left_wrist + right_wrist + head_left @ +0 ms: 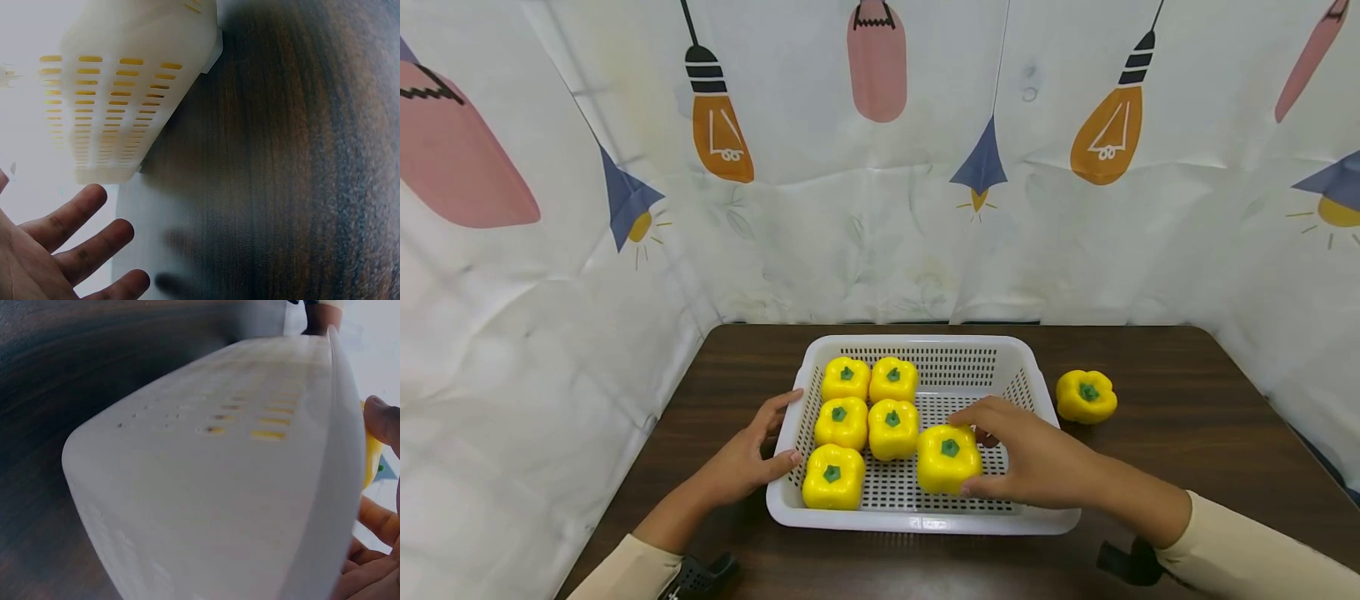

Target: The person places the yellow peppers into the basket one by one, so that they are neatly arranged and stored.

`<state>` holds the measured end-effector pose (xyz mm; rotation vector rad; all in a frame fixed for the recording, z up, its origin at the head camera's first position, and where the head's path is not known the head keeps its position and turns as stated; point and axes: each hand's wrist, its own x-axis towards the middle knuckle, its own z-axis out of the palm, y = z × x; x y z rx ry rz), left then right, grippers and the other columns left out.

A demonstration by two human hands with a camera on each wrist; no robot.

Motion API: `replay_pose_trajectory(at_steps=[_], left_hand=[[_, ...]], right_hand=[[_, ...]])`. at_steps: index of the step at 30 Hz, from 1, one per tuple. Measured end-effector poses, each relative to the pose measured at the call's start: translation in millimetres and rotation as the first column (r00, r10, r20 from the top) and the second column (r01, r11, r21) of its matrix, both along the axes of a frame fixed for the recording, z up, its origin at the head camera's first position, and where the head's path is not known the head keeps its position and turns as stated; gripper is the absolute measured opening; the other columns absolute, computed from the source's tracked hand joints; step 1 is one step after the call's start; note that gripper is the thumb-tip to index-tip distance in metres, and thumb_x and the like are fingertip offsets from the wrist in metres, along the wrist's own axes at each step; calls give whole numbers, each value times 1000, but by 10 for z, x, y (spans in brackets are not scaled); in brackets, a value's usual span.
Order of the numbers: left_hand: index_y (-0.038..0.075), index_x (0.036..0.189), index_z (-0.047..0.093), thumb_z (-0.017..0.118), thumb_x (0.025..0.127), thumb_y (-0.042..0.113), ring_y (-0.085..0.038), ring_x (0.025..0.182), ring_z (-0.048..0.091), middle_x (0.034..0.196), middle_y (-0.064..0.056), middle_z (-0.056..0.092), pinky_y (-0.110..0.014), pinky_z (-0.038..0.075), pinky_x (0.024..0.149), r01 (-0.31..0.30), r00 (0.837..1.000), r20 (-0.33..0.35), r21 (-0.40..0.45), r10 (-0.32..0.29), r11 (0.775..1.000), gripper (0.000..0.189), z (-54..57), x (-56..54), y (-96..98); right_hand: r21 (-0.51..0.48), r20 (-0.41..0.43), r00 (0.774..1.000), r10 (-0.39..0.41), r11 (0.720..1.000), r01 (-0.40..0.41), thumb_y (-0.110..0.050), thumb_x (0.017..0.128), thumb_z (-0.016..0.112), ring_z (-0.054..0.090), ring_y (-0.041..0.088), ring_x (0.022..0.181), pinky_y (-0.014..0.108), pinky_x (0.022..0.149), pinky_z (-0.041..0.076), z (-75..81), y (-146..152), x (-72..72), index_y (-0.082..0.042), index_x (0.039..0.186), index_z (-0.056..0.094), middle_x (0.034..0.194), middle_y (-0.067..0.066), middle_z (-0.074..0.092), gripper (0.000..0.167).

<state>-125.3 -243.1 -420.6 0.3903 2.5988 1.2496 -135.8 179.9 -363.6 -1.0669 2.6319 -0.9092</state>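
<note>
A white perforated plastic basket [917, 522] holds several yellow bell peppers with green stems, grouped in its left half, such as the front-left bell pepper [832, 487]. My right hand [1041, 457] reaches over the basket's right side and grips another yellow bell pepper [950, 468], thumb on the near side and fingers behind. In the right wrist view, the basket wall [219, 487] hides most of that pepper. Against the left rim rests my left hand [737, 462], its thumb and fingers spread and holding nothing; the left wrist view shows its straight fingers [94, 247] near the basket's slotted side.
One more yellow bell pepper [1086, 398] lies on the dark wooden table [1180, 400], right of the basket. White curtains [880, 250] printed with lamps surround the table at the back and sides. Dark straps sit on both wrists.
</note>
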Motion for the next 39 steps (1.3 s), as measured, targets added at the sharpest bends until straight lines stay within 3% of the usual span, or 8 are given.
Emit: replay_pose_trajectory(at_steps=[12, 25, 39], left_hand=[[31, 160, 16, 69, 94, 34, -31, 116, 58, 146, -23, 47, -40, 56, 82, 18, 1000, -14, 9, -17, 1000, 85, -26, 1, -4], [31, 160, 16, 69, 94, 33, -29, 114, 59, 146, -23, 46, -35, 55, 81, 15, 1000, -13, 17, -14, 1000, 85, -31, 0, -11], [31, 160, 16, 68, 94, 33, -33, 119, 56, 148, -24, 45, -41, 55, 83, 17, 1000, -9, 27, -17, 999, 85, -33, -1, -13]], right_hand=[[61, 22, 1000, 4, 998, -6, -59, 81, 81, 60, 9, 104, 32, 89, 53, -43, -243, 54, -22, 139, 59, 132, -11, 55, 72], [72, 18, 1000, 17, 997, -18, -55, 82, 81, 59, 9, 104, 31, 88, 53, -119, -447, 48, -19, 142, 57, 134, -4, 55, 73], [91, 69, 998, 11, 996, -18, -53, 82, 83, 58, 6, 101, 29, 88, 52, -197, -640, 42, -18, 142, 57, 129, -3, 56, 74]])
